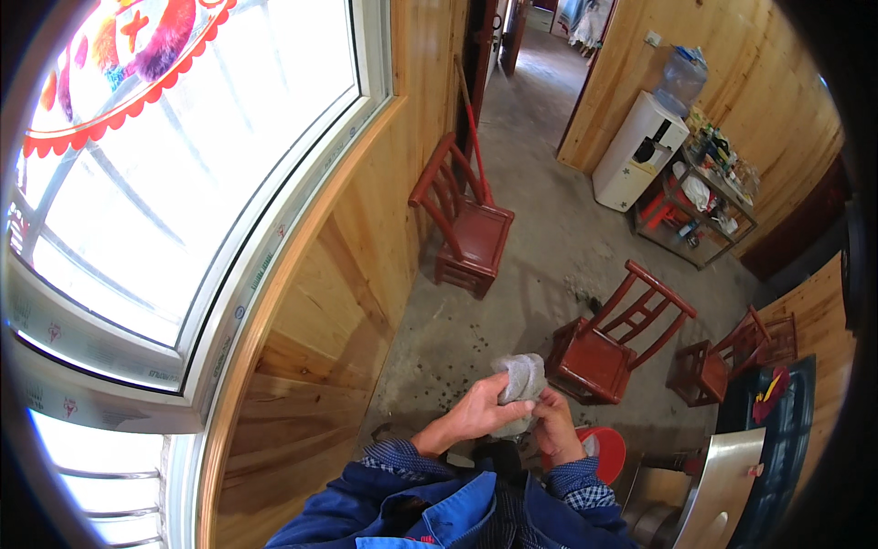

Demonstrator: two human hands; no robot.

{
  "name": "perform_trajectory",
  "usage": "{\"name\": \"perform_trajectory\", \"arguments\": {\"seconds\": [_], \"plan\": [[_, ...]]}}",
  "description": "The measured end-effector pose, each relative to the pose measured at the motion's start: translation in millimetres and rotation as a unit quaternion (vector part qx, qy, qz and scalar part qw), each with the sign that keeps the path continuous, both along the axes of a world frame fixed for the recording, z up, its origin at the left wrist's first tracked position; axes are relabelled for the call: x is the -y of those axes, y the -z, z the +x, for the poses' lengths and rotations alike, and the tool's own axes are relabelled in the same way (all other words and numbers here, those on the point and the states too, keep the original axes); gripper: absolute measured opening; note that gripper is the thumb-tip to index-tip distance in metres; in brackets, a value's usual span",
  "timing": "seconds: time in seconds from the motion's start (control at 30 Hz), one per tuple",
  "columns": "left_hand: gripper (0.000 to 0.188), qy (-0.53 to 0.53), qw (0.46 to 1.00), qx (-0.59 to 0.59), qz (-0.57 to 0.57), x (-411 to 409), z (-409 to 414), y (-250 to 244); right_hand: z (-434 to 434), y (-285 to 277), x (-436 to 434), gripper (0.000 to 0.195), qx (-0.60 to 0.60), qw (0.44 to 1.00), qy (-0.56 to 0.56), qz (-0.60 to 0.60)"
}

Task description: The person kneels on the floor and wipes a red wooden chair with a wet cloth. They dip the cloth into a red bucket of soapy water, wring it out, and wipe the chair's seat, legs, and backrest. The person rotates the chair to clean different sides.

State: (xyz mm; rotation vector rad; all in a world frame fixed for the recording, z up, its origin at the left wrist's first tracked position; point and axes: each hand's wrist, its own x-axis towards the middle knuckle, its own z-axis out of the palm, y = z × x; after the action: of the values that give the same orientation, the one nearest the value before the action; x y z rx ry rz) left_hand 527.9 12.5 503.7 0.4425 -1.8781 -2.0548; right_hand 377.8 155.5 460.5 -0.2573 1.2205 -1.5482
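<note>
A bunched, damp-looking grey cloth [523, 379] is held in front of my body, above the concrete floor. My left hand [483, 410] grips it from the left, with the thumb across its lower part. On the other side my right hand [554, 422] pinches its lower right edge between thumb and fingers. Part of the cloth hangs below the hands. Under my right wrist stands a red plastic bucket [609, 453], partly hidden by the arm; something pale shows inside it.
A large window [206, 226] over wood panelling [322, 329] is at left. Red wooden chairs [473, 230] [597, 353] [706, 370] stand ahead and right. Farther off are a water dispenser [638, 154] and a cluttered metal rack [699, 206]. A metal-topped stove-like unit [720, 480] stands at lower right.
</note>
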Motion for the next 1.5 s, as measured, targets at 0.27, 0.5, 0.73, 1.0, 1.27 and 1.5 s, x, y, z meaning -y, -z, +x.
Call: {"name": "perform_trajectory", "arguments": {"seconds": [0.27,0.5,0.73,1.0,1.27,1.5], "plan": [[0.041,-0.083,0.985,-0.013,0.152,24.2,7.7,-7.4,-29.3,-55.6,-2.0,0.045,-0.019,0.982,0.164,-0.087],[0.033,-0.125,0.968,-0.038,0.212,27.9,4.9,-10.2,-39.1,-55.3,0.9,0.036,-0.053,0.988,0.134,-0.06],[0.037,-0.132,0.952,-0.058,0.272,33.1,11.3,-10.4,-31.4,-62.6,3.4,0.033,-0.061,0.988,0.132,-0.062],[0.048,-0.112,0.945,-0.079,0.298,41.9,0.6,-13.7,-32.2,-28.7,8.0,0.02,-0.124,0.978,0.16,0.048],[0.049,-0.133,0.94,-0.057,0.307,47.4,-35.3,-14.2,-44.6,5.2,6.0,0.026,-0.15,0.963,0.193,0.11],[0.044,-0.029,0.989,0.134,-0.047,45.8,-96.8,-11.4,-63.0,40.8,21.3,0.046,-0.195,0.963,0.123,0.138]]}}
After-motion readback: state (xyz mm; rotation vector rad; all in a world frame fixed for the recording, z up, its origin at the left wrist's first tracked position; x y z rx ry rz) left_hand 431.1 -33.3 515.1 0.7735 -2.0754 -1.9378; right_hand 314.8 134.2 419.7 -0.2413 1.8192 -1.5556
